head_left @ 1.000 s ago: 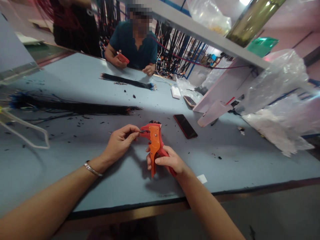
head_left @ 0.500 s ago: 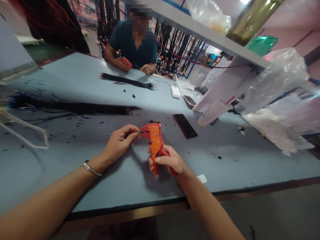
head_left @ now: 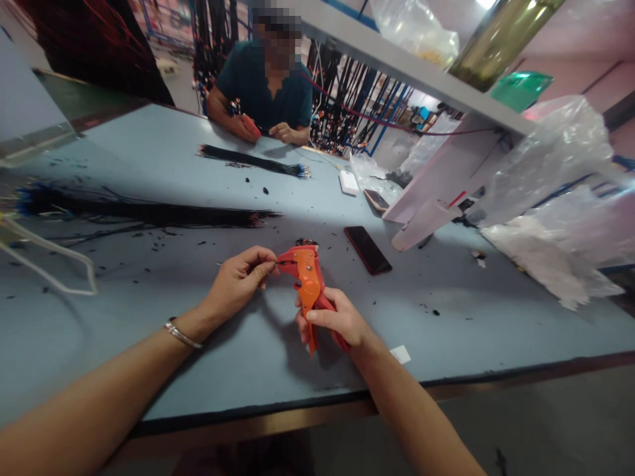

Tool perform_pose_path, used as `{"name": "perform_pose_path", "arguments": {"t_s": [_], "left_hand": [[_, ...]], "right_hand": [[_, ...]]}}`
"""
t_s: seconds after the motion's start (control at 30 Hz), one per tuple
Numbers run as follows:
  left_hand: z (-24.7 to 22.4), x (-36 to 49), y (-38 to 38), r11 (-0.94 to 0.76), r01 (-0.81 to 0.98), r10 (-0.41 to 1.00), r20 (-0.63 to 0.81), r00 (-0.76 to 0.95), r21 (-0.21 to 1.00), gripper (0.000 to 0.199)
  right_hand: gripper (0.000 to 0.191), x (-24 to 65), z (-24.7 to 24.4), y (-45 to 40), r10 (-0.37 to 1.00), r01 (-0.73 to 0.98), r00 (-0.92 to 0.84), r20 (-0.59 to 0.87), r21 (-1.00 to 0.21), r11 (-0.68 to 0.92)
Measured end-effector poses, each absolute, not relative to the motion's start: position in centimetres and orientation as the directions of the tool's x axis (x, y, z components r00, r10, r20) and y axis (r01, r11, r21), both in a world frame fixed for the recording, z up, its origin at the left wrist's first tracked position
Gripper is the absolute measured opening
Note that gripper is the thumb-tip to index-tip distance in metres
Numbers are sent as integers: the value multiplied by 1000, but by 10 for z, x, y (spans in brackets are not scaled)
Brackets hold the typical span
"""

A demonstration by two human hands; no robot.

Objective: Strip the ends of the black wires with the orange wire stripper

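My right hand [head_left: 330, 317] is wrapped round the handles of a red and orange wire stripper [head_left: 310, 287], held upright over the grey-blue table [head_left: 218, 377]. Its red jaws point left. My left hand [head_left: 245, 277], with a silver bracelet at the wrist, pinches a thin dark wire [head_left: 279, 262] whose end lies in those jaws. Most of the wire is hidden by the fingers. Left of and beyond my hands lies a long bundle of black wires [head_left: 163, 213].
Across the table a person [head_left: 262, 92] holds a red tool. A shorter wire bundle [head_left: 253, 160] lies before them. A dark phone [head_left: 368, 250], another phone [head_left: 376, 199] and a white box [head_left: 348, 182] lie right, near a shelf post [head_left: 426, 172]. Plastic bags are far right.
The stripper's handles have shifted slightly in my right hand and its jaws look a little changed. My left hand stays put. The person's free hand has moved left toward their tool.
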State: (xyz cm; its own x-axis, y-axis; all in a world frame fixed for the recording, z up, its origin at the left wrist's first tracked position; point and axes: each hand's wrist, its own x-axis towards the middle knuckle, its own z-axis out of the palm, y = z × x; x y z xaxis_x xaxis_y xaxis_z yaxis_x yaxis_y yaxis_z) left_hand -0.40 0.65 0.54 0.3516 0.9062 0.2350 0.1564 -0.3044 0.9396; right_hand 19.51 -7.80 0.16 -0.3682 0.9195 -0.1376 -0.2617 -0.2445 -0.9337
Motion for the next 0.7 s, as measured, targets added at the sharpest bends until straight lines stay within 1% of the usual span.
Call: {"name": "perform_pose_path", "arguments": {"t_s": [0.2,0.47,0.7], "left_hand": [[11,-5,6,-335,201,911,261,319,921,20],[11,-6,6,-352,244,911,272,310,903,24],[14,-5,5,-328,244,913,240,330,913,24]], "right_hand": [[36,195,2,-77,926,-242,-352,-136,-942,-231],[38,194,1,-76,916,-233,-371,-154,-939,-253],[33,189,-3,-77,924,-242,-353,-145,-940,-240]]}}
